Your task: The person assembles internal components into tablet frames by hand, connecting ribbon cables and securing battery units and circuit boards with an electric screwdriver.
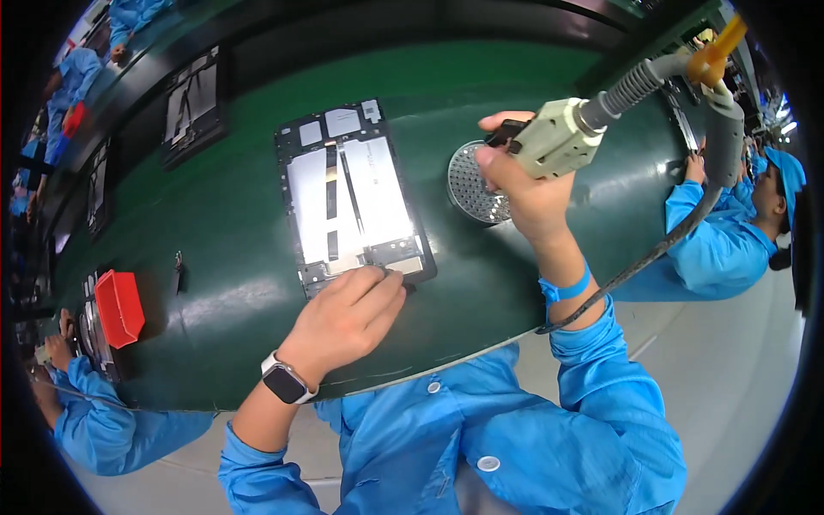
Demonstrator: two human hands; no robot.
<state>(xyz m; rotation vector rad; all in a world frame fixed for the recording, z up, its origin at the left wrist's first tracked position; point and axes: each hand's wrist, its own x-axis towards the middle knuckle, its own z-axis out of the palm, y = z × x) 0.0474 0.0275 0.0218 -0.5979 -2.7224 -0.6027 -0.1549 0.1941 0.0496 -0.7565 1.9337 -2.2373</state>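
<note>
A tablet (pixel 352 189) with its back off lies on the green bench, showing pale battery panels, dark ribbon cables and a black frame. My left hand (pixel 348 313) is at its lower edge, fingers curled and pressed together; whatever may be pinched under the fingertips is hidden. To the right, my right hand (pixel 536 193) grips an electric screwdriver (pixel 558 137) with a pale greenish body, held over the bench. Its tip is hard to make out. Just beside and partly behind that hand sits a round metal dish (pixel 468 182) dotted with holes.
A red bin (pixel 119 307) stands at the left, near a small dark tool (pixel 178 273). Another opened tablet (pixel 193 107) lies at the far left. From the screwdriver a coiled hose (pixel 631 90) runs up; a grey cable (pixel 669 240) passes my right wrist. Co-workers (pixel 730 227) sit either side.
</note>
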